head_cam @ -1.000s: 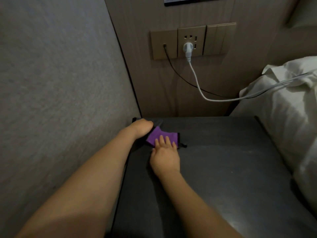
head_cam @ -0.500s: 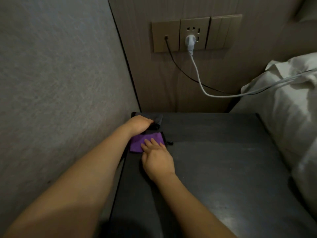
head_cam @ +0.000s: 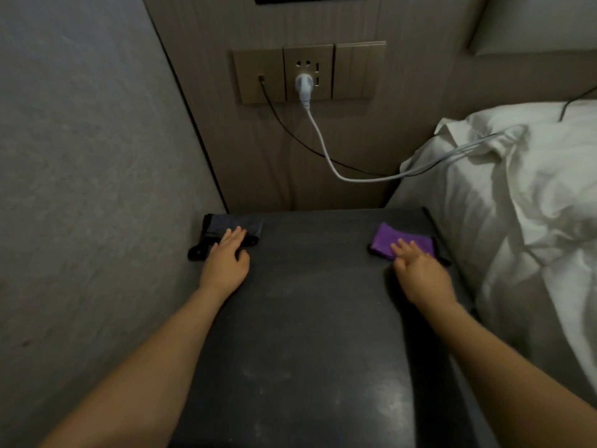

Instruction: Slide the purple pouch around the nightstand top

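Observation:
My left hand (head_cam: 226, 258) lies flat with straight fingers on a dark grey folded cloth (head_cam: 231, 225) at the far left corner of a dark bedside table (head_cam: 307, 318). My right hand (head_cam: 420, 273) rests with straight fingers on a purple cloth (head_cam: 389, 239) with a black edge, at the table's far right edge next to the bed. Both cloths lie flat on the table top, well apart from each other.
A grey wall (head_cam: 80, 173) runs along the left. Behind the table a socket panel (head_cam: 307, 72) holds a white plug (head_cam: 303, 87) whose white cable (head_cam: 355, 178) and a black cable (head_cam: 290, 134) lead right to white bedding (head_cam: 517, 205).
My right hand has slid the purple cloth from the left corner across to the table's right edge. My left hand stays on the dark grey cloth, now lying flat.

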The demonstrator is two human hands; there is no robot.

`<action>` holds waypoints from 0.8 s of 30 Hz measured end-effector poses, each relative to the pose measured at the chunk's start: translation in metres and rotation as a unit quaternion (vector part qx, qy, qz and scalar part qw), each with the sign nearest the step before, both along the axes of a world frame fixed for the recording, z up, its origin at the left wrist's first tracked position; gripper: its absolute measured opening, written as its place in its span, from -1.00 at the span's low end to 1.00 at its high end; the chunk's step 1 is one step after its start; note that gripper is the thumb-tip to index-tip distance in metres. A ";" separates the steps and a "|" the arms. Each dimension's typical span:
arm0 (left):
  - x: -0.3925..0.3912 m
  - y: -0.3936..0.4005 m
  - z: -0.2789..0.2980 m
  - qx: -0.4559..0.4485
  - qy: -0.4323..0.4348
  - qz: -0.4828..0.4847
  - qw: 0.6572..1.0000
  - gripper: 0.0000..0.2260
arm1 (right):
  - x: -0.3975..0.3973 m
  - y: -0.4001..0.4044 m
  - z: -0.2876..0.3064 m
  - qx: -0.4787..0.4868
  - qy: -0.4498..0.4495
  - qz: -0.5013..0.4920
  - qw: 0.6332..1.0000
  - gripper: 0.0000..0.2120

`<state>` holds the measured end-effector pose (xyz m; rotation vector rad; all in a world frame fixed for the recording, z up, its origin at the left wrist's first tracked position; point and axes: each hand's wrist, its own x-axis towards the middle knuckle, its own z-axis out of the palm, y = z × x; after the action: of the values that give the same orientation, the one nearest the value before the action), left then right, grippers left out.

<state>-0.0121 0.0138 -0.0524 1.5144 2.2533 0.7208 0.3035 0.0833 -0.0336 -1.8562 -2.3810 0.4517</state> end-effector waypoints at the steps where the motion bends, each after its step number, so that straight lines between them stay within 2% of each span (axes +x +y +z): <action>1: 0.001 0.000 0.001 -0.005 -0.002 0.000 1.000 -0.56 | 0.013 0.004 0.002 -0.002 -0.020 -0.008 1.000 -0.59; 4: -0.001 0.001 0.006 -0.017 -0.006 -0.004 1.000 -0.57 | 0.029 0.007 0.002 0.000 -0.046 -0.023 0.999 -0.59; 9: 0.001 0.003 0.009 -0.075 0.049 -0.025 0.996 -0.55 | 0.022 -0.004 -0.008 0.009 -0.006 -0.083 0.996 -0.58; 15: 0.005 -0.005 -0.003 -0.019 0.067 -0.023 0.997 -0.54 | 0.002 -0.023 -0.008 0.012 -0.035 -0.099 0.994 -0.56; 20: -0.001 -0.003 0.000 -0.020 -0.006 -0.023 1.000 -0.56 | -0.053 -0.051 -0.006 0.019 -0.013 -0.045 0.999 -0.55; 24: -0.008 0.001 0.011 -0.045 -0.097 -0.019 0.994 -0.61 | -0.115 -0.074 -0.004 0.001 0.030 0.028 0.999 -0.54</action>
<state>-0.0198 0.0143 -0.0411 1.3795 2.0792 0.7108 0.1888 0.0097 -0.0377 -1.7530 -2.3978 0.5034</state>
